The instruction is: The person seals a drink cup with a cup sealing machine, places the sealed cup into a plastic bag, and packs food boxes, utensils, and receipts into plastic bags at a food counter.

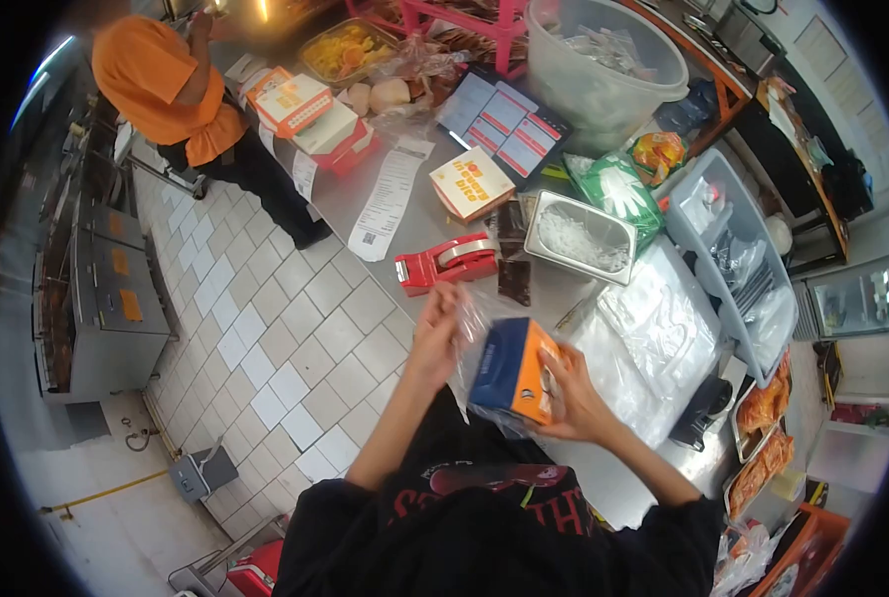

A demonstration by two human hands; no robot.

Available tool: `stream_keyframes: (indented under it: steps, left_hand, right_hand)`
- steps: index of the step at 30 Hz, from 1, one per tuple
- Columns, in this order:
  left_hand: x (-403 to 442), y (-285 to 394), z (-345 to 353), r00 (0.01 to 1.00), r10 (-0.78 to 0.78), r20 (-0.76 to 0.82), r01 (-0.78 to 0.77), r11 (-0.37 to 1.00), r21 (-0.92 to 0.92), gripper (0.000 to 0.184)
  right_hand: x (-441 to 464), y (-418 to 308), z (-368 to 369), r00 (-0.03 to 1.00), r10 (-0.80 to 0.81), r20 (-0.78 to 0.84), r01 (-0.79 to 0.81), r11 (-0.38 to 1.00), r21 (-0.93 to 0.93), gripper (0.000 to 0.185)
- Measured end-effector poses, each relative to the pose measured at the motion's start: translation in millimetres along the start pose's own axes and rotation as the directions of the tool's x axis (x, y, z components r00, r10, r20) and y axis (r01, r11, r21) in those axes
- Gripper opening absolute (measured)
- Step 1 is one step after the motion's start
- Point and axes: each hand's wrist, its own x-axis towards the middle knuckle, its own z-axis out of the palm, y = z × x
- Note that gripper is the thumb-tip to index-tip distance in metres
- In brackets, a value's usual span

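Note:
A blue and orange box (507,370) is inside a clear plastic bag (472,316) in front of my body. My right hand (570,393) is closed round the orange side of the box. At the bag's upper left edge, the fingers of my left hand (442,316) pinch the clear plastic. Just beyond my left hand, a red tape dispenser (446,264) stands on the metal table (373,269). A small dark packet (514,282) lies beside the dispenser.
Further back are a white and orange box (471,184), a long receipt (392,197), a tablet (504,126) and stacked boxes (310,117). To the right are a metal tray (582,238), plastic bags (653,318) and a grey bin (733,264). A person (171,90) stands upper left.

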Motion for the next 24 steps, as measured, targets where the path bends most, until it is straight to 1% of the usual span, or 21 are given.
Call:
stream_keyframes:
  steps: [1,2,3,4,6,7,8,9,10,11,12,13,14,15,17,18,20,21,22,23,24]
  left_hand:
    - [-12,0,11,0.992,-0.047,0.116,0.05,0.998,-0.022,0.015]
    - [-26,-4,28,0.968,-0.096,0.233,0.108,0.993,-0.038,0.015]
    - [-40,-10,46,0.965,-0.092,0.247,0.086,0.996,0.034,0.014]
    - [-52,-17,65,0.96,-0.089,0.264,0.063,0.993,0.105,0.013]
    - [-67,-21,102,0.866,-0.103,0.49,0.107,0.994,0.019,0.007]
    - [-74,-11,126,0.782,-0.219,0.584,0.279,0.96,-0.014,0.005]
    - [-76,-3,143,0.67,-0.308,0.675,0.442,0.896,-0.03,0.006]
    - [-76,-1,145,0.67,-0.305,0.676,0.441,0.897,-0.033,0.006]
    - [-75,2,145,0.675,-0.214,0.706,0.33,0.944,-0.029,0.008]
    - [-72,5,144,0.666,-0.123,0.735,0.213,0.977,-0.03,0.011]
    - [-66,11,140,0.774,-0.017,0.633,0.025,1.0,-0.003,0.011]
    - [-58,11,132,0.865,0.024,0.502,0.047,0.991,-0.128,0.009]
    - [-49,15,117,0.911,-0.062,0.408,0.173,0.955,-0.242,0.006]
    - [-43,30,122,0.951,-0.128,0.283,0.202,0.947,-0.251,0.018]
    - [-29,37,114,0.937,-0.08,0.339,0.154,0.968,-0.196,0.029]
    - [-25,39,111,0.931,-0.1,0.35,0.179,0.963,-0.2,0.029]
    - [-19,44,106,0.931,-0.067,0.357,0.054,0.997,0.047,0.037]
    - [-19,55,107,0.925,-0.072,0.372,0.059,0.997,0.047,0.037]
    - [-22,72,111,0.89,-0.028,0.455,-0.011,0.996,0.083,0.04]
    - [-25,85,120,0.846,0.012,0.533,-0.085,0.99,0.112,0.042]
    - [-30,97,133,0.845,0.013,0.535,-0.085,0.99,0.11,0.042]
  right_hand:
    - [-10,-5,0,1.0,-0.002,0.006,0.002,1.0,0.008,0.1]
    - [-19,-10,0,0.985,0.16,0.064,-0.157,0.987,-0.043,0.093]
    - [-30,-13,1,0.942,0.318,0.11,-0.306,0.946,-0.107,0.085]
    - [-45,-5,10,0.942,0.318,0.11,-0.307,0.946,-0.104,0.085]
    - [-88,38,53,0.726,0.644,0.241,-0.411,0.687,-0.599,0.075]
    - [-100,39,66,0.779,0.626,-0.031,-0.62,0.762,-0.19,0.052]
    - [-112,41,80,0.772,0.56,-0.301,-0.5,0.827,0.256,0.031]
    - [-88,3,54,0.85,0.466,-0.247,-0.402,0.875,0.27,0.025]
    - [-76,-18,39,0.912,0.361,-0.196,-0.298,0.91,0.29,0.026]
    - [-92,6,54,0.872,0.467,-0.146,-0.452,0.883,0.125,0.029]
    - [-87,-4,47,0.852,0.502,-0.151,-0.511,0.859,-0.026,0.039]
    - [-82,-13,40,0.83,0.535,-0.156,-0.557,0.812,-0.176,0.05]
    - [-47,-56,13,0.845,0.499,-0.194,-0.535,0.791,-0.298,0.063]
    - [-38,-57,13,0.832,0.516,-0.201,-0.554,0.778,-0.295,0.063]
    - [-35,-54,12,0.895,0.311,-0.32,-0.434,0.774,-0.461,0.058]
    - [-40,-49,10,0.884,0.33,-0.331,-0.457,0.761,-0.46,0.058]
    - [-55,-34,-1,0.914,0.404,-0.042,-0.36,0.758,-0.544,0.057]
    - [-87,-25,-21,0.933,0.357,0.039,-0.279,0.79,-0.545,0.042]
    - [-65,-70,-79,0.493,0.775,0.395,-0.554,0.63,-0.544,0.043]
    - [-67,-109,-117,0.596,0.741,0.308,-0.47,0.634,-0.615,0.053]
    - [-67,-148,-145,0.631,0.76,0.157,-0.528,0.569,-0.63,0.047]
